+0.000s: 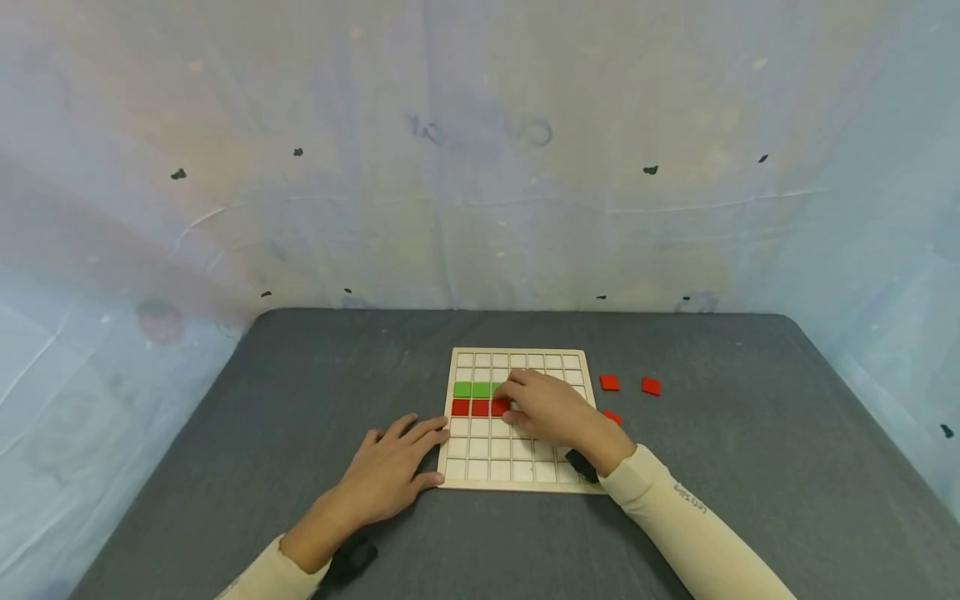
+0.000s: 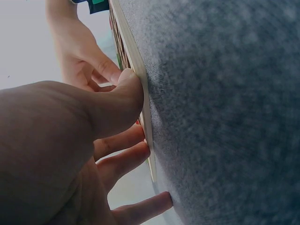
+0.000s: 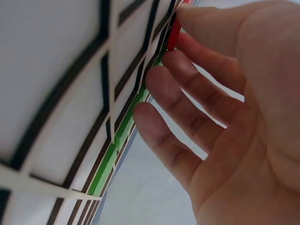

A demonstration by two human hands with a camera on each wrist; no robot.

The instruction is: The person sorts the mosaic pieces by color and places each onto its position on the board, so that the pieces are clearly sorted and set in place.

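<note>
A pale wooden grid board [image 1: 480, 470] lies on the table. My right hand [image 1: 551, 408] is over its middle and pinches a red tile [image 3: 174, 33] between thumb and forefinger, while the other fingers hover along a row of green tiles [image 3: 104, 166]. In the head view that red tile [image 1: 499, 407] is beside two red tiles [image 1: 470, 407] set in the row nearer me than the green ones [image 1: 472, 389]. My left hand [image 1: 386, 475] rests at the board's left edge, its fingers spread and thumb touching the near corner. My right hand hides part of the green row.
Right of the board lie loose red tiles [image 1: 610, 382], one partly hidden behind my right wrist. A dark grey cloth [image 1: 315, 375] covers the table. Patterned fabric [image 1: 480, 167] hangs behind and at both sides. Dark wrist devices [image 1: 581, 465] are under both wrists.
</note>
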